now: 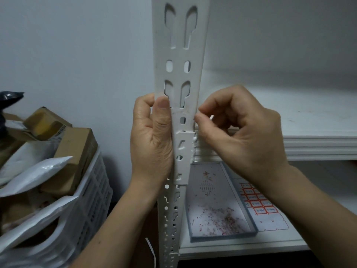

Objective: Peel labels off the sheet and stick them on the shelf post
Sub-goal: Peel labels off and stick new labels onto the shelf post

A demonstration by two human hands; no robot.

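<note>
The left hand [152, 136] grips the left edge of the shelf post [179, 64] at frame centre, with the thumb pressed flat on its front face. The right hand [241, 130] pinches a small white slip [211, 117] (print not legible) against the post's right edge. Behind them at lower right, the label sheet [258, 206] lies on the lower shelf [241, 246] beside a tray [212, 209]. A crate [90, 200] stands at lower left.

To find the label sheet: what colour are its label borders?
Red, on a white sheet, in the head view.
</note>
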